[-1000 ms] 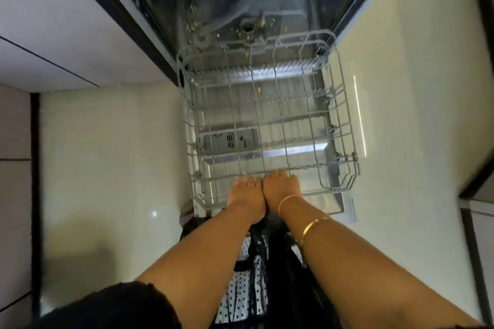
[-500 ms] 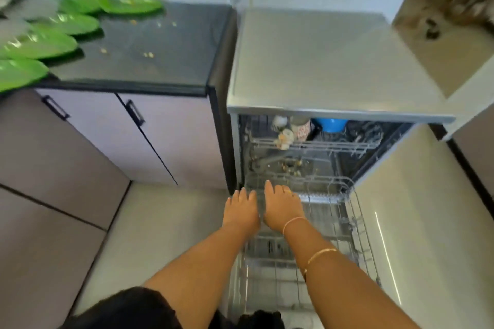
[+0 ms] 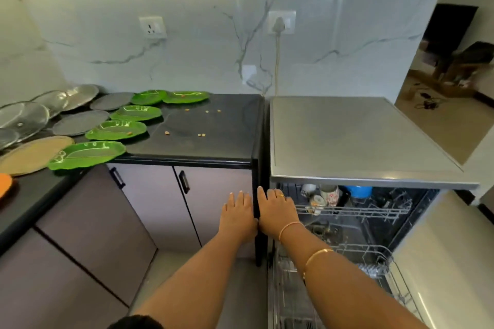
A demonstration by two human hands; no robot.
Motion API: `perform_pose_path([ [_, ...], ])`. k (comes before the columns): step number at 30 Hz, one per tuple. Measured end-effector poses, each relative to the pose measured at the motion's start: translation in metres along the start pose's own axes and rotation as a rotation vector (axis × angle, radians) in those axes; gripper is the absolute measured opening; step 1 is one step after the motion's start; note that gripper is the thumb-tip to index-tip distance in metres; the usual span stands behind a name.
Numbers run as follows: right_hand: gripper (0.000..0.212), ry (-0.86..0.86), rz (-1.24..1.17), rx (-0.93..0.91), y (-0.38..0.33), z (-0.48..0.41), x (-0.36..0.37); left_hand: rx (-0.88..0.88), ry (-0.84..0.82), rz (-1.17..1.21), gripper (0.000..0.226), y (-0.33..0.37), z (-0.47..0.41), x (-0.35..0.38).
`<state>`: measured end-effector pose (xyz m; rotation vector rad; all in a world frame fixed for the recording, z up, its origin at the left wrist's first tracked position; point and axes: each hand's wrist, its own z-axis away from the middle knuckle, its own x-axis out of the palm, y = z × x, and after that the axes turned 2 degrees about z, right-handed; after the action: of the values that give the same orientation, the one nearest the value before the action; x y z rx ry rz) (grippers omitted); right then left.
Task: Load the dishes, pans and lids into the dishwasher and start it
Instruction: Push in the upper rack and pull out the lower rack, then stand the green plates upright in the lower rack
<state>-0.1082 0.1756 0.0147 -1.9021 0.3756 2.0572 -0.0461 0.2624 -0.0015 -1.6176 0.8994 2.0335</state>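
Observation:
The dishwasher (image 3: 361,141) stands open at the right, its lower wire rack (image 3: 379,270) pulled out and bare. Cups and a blue bowl (image 3: 359,191) sit in the upper rack (image 3: 355,209). My left hand (image 3: 236,218) and my right hand (image 3: 276,212) are held out flat side by side in the air, fingers apart and holding nothing, in front of the cabinet edge beside the dishwasher. On the black counter (image 3: 208,136) at the left lie several green leaf-shaped plates (image 3: 88,155), grey plates (image 3: 80,121), steel lids (image 3: 24,115) and a tan plate (image 3: 32,153).
Food crumbs (image 3: 167,132) are scattered on the counter. Cabinet doors with black handles (image 3: 184,181) are below it. A plug sits in the wall socket (image 3: 280,23) above the dishwasher. An orange object (image 3: 4,184) shows at the far left edge. A doorway opens at the right.
My head has lifted from the pulled-out lower rack up to the counter. Both hands have left the rack's front edge and risen, drifting left, still empty.

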Motion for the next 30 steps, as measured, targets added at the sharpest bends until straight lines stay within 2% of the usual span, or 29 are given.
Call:
perform_pose_path([
  [6,0.072,0.051,0.042,-0.098,-0.012,-0.026,-0.029,-0.079,0.117,0.092,0.076,-0.011,-0.007,-0.021],
  [14,0.063,0.159,-0.046,-0.183,-0.057,-0.075,-0.025,-0.188,0.253,0.193,0.066,-0.076,-0.035,-0.046],
  [19,0.053,0.224,-0.107,-0.162,-0.096,-0.132,-0.017,-0.141,0.307,0.223,0.061,-0.129,-0.076,-0.065],
  [24,0.046,0.216,-0.139,-0.135,-0.154,-0.196,-0.023,-0.101,0.326,0.222,0.059,-0.207,-0.115,-0.083],
  [30,0.041,0.266,-0.244,-0.105,-0.221,-0.268,-0.027,-0.136,0.347,0.187,0.057,-0.294,-0.157,-0.109],
])
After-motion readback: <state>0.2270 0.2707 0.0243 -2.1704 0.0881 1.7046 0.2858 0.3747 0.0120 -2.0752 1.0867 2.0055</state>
